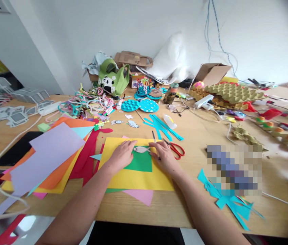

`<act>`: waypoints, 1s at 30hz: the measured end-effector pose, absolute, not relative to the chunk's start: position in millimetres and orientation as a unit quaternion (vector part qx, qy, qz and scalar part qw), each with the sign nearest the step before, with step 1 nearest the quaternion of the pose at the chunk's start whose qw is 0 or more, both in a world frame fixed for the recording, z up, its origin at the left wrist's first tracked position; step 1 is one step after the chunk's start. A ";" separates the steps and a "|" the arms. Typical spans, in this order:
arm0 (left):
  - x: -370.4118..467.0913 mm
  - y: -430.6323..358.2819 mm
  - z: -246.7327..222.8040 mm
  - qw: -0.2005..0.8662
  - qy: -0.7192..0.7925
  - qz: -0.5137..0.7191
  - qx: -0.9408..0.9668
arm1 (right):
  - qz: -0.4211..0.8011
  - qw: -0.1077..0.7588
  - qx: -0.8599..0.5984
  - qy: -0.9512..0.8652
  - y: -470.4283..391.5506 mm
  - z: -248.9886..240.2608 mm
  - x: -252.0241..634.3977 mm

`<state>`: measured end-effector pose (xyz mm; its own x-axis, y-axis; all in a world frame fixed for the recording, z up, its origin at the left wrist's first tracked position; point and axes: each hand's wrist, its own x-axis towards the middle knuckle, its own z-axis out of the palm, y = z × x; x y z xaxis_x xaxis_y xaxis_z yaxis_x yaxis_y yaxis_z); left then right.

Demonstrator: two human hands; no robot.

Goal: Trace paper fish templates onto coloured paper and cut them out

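Note:
A small paper fish cutout [141, 149] lies near the top edge of a green paper piece [141, 163], which rests on a large yellow sheet [138, 180]. My left hand [123, 154] is at the fish's head end, palm down, its fingers together over the papers; whether anything is under them is hidden. At the tail end is my right hand [164, 156], its fingers curled around a pen [154, 136] that points up and away. Red-handled scissors [176, 149] lie just right of my right hand. More fish cutouts [133, 124] are farther back.
Stacked coloured papers [49, 149] and a dark tablet-like object [17, 149] are at left. Blue paper strips [164, 126] and a glue bottle [169, 121] lie behind my hands. Blue scraps [225, 197] are front right. Pipe cleaners [85, 103] and egg trays [235, 92] stand farther back.

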<state>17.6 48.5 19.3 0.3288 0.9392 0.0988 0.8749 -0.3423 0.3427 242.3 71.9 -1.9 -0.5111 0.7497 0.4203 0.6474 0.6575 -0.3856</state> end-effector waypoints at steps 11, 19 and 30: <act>15.2 50.0 18.8 0.128 0.568 0.147 0.800 | 0.092 0.259 -0.409 -0.870 70.8 -5.4 239.1; 16.1 49.6 19.8 0.133 0.570 0.151 0.797 | 0.108 0.267 -0.403 -0.869 72.6 -7.5 241.1; 14.9 49.6 17.6 0.132 0.563 0.151 0.801 | 0.109 0.266 -0.404 -0.868 74.1 -10.5 240.9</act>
<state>14.9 49.6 17.6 0.3196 0.9430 0.0931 0.8632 -0.3303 0.3819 240.9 74.1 -10.5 -0.5312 0.7603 0.3739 0.6445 0.6491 -0.4041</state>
